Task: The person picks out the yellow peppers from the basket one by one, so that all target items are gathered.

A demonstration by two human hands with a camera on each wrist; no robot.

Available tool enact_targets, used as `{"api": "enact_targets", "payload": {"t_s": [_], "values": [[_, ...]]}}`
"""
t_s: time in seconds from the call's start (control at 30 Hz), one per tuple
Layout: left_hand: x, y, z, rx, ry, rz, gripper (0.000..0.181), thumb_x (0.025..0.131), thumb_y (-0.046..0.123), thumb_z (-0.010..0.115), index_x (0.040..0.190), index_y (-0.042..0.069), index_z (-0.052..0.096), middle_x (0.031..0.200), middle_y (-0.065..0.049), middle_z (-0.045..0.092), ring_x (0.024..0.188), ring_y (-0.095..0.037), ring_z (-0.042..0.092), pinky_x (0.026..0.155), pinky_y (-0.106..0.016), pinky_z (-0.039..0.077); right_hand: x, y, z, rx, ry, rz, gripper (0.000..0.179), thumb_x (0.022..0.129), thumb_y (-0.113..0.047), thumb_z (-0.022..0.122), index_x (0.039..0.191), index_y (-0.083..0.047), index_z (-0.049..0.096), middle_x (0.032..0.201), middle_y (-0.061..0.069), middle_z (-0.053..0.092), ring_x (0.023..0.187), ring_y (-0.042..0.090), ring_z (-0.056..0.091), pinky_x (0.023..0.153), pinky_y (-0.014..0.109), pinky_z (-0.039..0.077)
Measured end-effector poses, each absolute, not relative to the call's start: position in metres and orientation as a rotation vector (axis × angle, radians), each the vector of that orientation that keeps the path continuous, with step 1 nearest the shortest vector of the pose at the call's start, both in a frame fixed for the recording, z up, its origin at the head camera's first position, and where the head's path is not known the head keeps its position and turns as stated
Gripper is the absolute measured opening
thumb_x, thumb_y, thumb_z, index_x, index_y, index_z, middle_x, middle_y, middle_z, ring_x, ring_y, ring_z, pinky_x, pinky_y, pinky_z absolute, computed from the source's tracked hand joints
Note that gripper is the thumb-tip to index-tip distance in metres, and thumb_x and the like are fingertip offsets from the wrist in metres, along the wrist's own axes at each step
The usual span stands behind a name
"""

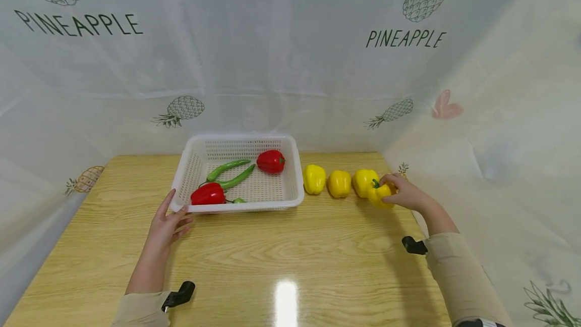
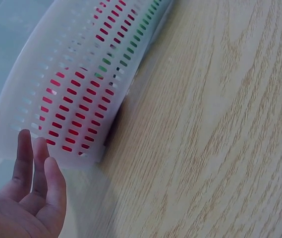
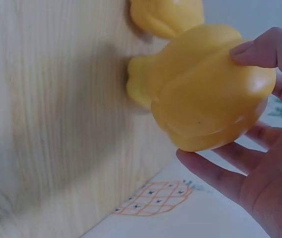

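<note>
My right hand [image 1: 401, 193] holds a yellow bell pepper [image 3: 210, 89] between thumb and fingers, its green stem showing in the head view. Just behind it stands another yellow bell pepper [image 1: 364, 181], with two more, a middle one [image 1: 339, 184] and a left one [image 1: 314, 179], in a row towards the basket. At the near left corner of the white plastic basket [image 1: 297, 180], my left hand [image 1: 164, 226] touches the rim with loosely extended fingers. Inside lie a red bell pepper [image 1: 271, 161], a nearer red bell pepper [image 1: 208, 194] and long green chili peppers [image 1: 236, 177].
The basket and peppers are on a wood-grain table [image 1: 254, 256]. A pineapple-printed sheet [image 1: 272, 64] hangs behind the table and along its sides. Another small green piece [image 1: 239, 200] shows at the basket's near wall, mostly hidden.
</note>
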State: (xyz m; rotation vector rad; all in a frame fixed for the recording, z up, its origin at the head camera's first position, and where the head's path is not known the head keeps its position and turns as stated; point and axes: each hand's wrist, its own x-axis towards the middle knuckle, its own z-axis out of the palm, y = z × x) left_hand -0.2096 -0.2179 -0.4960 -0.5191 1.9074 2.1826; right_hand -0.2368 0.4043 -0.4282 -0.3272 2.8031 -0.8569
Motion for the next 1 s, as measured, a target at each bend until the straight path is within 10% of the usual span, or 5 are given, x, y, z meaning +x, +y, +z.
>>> {"api": "enact_targets", "payload": {"t_s": [0.6,1.0], "values": [[-0.207,-0.216,-0.497,-0.509,1.935,2.169,0.077,0.097,0.028,0.062,0.155,0.042,0.013,0.106,0.012,0.055,0.080,-0.007,0.067,0.075,-0.025,0.055,-0.240,0.430,-0.454,-0.037,2.817,-0.804,0.051,0.088,-0.020,0.069,0.126,0.007,0.047,0.129,0.038,0.035,0.099,0.043,0.050,0.070,0.044,0.052],[-0.207,-0.216,-0.496,-0.521,1.925,2.174,0.077,0.096,0.028,0.063,0.155,0.044,0.015,0.104,0.014,0.056,0.081,-0.008,0.067,0.074,-0.024,0.054,-0.245,0.437,-0.470,0.005,2.856,-0.761,0.056,0.081,-0.011,0.075,0.125,0.009,0.047,0.123,0.037,0.039,0.103,0.046,0.047,0.085,0.059,0.044]]}}
